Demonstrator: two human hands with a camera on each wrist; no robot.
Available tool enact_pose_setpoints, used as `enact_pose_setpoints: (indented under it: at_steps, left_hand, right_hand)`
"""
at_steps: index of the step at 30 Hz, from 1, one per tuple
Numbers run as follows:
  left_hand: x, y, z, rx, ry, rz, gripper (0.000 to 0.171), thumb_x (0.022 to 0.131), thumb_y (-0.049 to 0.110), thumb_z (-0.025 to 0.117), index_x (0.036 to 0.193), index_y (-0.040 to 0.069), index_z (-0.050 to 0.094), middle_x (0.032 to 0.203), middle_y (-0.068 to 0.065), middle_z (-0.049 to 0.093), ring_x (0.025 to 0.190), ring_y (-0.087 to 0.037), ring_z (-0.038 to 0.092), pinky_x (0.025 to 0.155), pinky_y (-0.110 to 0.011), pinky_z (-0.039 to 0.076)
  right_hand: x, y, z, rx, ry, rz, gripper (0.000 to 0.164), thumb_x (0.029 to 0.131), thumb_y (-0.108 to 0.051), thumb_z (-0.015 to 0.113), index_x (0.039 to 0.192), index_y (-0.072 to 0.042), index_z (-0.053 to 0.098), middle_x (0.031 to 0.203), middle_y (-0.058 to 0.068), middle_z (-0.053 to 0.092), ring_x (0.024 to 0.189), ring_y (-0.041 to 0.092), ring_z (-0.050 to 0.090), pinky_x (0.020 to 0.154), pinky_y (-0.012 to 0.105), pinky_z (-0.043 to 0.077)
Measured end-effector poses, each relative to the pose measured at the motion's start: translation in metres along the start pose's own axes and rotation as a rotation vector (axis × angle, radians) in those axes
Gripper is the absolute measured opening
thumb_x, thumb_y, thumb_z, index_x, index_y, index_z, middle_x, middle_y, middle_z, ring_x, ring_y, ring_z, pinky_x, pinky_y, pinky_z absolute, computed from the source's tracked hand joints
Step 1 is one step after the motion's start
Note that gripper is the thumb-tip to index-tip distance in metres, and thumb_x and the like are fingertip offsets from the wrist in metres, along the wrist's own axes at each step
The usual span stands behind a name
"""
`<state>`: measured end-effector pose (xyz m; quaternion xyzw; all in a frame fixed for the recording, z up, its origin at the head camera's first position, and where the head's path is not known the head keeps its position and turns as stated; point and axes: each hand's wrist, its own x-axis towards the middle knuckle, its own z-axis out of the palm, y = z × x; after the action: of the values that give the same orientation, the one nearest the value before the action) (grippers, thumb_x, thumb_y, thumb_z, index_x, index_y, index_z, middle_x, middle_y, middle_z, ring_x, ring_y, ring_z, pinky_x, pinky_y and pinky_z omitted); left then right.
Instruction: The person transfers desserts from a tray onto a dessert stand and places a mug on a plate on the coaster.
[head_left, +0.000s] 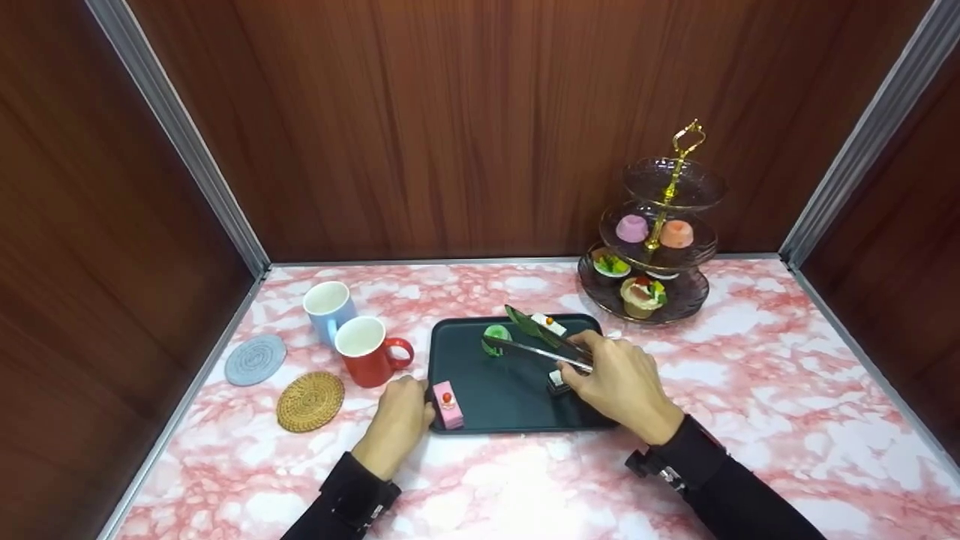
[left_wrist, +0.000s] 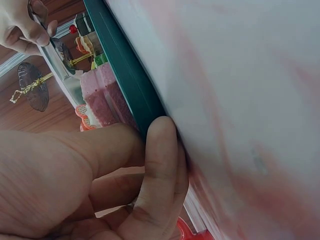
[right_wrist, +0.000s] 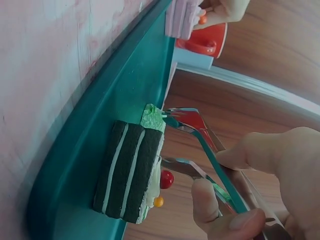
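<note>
My left hand [head_left: 401, 420] pinches the left rim of the dark green tray [head_left: 495, 416], thumb and fingers around the edge in the left wrist view. My right hand [head_left: 619, 382] grips metal tongs [head_left: 544, 352], their arms spread apart. One tong tip overlaps the green cake [head_left: 495, 332] in the head view; the other points up and left beyond it. A pink cake slice [head_left: 448, 414] lies by my left hand. The dark layered cake slice [right_wrist: 127, 172] sits below the tongs, partly hidden by my right hand in the head view. A white-topped cake [head_left: 547, 324] is at the back.
Left of the tray stand a red mug [head_left: 367, 364] and a light blue mug [head_left: 319, 311]. A grey coaster [head_left: 255, 360] and a woven coaster [head_left: 310, 402] lie farther left. A three-tier stand [head_left: 686, 296] with several small cakes rises at the back right.
</note>
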<state>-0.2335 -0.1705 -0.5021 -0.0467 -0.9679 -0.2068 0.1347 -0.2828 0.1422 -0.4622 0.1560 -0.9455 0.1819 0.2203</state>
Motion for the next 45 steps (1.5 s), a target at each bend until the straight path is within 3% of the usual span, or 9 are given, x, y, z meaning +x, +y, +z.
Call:
enact_pose_setpoints:
  at_steps: [7, 15, 36, 45]
  left_hand:
    - [0.0007, -0.0001, -0.0003, 0.005, -0.001, 0.003, 0.008, 0.069, 0.007, 0.069, 0.076, 0.006, 0.065, 0.073, -0.011, 0.059, 0.072, -0.027, 0.060, 0.066, -0.040, 0.049]
    - [0.0019, 0.0008, 0.0004, 0.013, 0.001, 0.009, 0.009, 0.068, 0.006, 0.069, 0.076, 0.005, 0.065, 0.073, -0.012, 0.060, 0.073, -0.028, 0.060, 0.067, -0.040, 0.049]
    - [0.0033, 0.0017, -0.0008, -0.001, -0.036, -0.020, 0.008, 0.070, 0.006, 0.067, 0.078, 0.004, 0.066, 0.074, -0.010, 0.059, 0.074, -0.025, 0.060, 0.068, -0.039, 0.049]
    - [0.0010, 0.0008, -0.0004, -0.006, -0.020, -0.022, 0.008, 0.071, 0.007, 0.068, 0.078, 0.004, 0.066, 0.075, -0.011, 0.060, 0.075, -0.027, 0.061, 0.068, -0.040, 0.049]
  right_hand:
    - [0.0013, -0.0037, 0.0031, 0.021, -0.006, -0.029, 0.039, 0.071, -0.052, 0.068, 0.104, -0.031, 0.066, 0.072, -0.003, 0.067, 0.055, 0.017, 0.057, 0.043, 0.033, 0.036]
    - [-0.0006, -0.0031, 0.0044, 0.054, 0.000, -0.054, 0.038, 0.073, -0.052, 0.069, 0.104, -0.030, 0.069, 0.085, -0.002, 0.072, 0.065, 0.018, 0.064, 0.050, 0.037, 0.045]
    - [-0.0035, 0.0007, 0.0062, 0.141, 0.039, -0.058, 0.027, 0.074, -0.042, 0.072, 0.099, -0.030, 0.072, 0.082, -0.008, 0.072, 0.068, 0.011, 0.065, 0.052, 0.035, 0.045]
    - [-0.0012, -0.0010, -0.0004, 0.162, 0.049, -0.060, 0.029, 0.074, -0.042, 0.072, 0.099, -0.027, 0.072, 0.073, -0.012, 0.070, 0.057, 0.005, 0.057, 0.049, 0.030, 0.041]
